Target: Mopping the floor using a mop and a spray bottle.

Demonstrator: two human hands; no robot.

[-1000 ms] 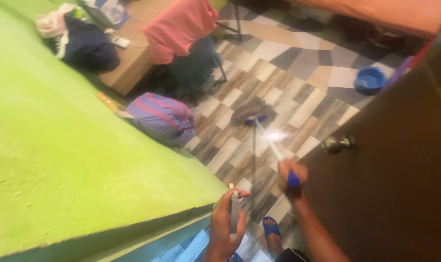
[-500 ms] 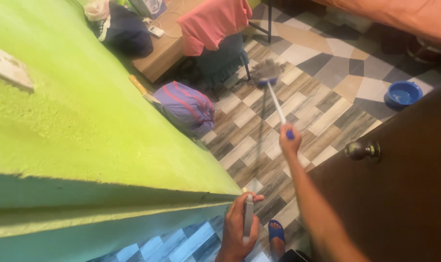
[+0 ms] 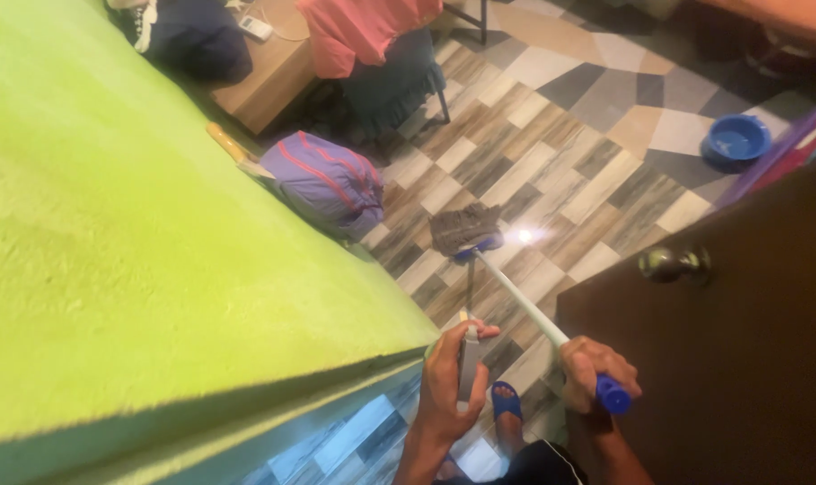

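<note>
1. Head view: a mop (image 3: 507, 286) with a slim white pole, blue end cap and limp grey cloth head is gripped near its top by the closed right hand (image 3: 592, 370); the head lies on the patterned tiled floor (image 3: 569, 144).
2. A narrow grey stick-shaped object (image 3: 468, 364) is clasped upright in the curled left hand (image 3: 444, 382), beside the rough green wall (image 3: 138, 251).
3. A rounded purple bag (image 3: 327, 180) is seen against the wall; a round metal knob (image 3: 668, 263) is borne by the dark wooden door (image 3: 740, 359).
</note>
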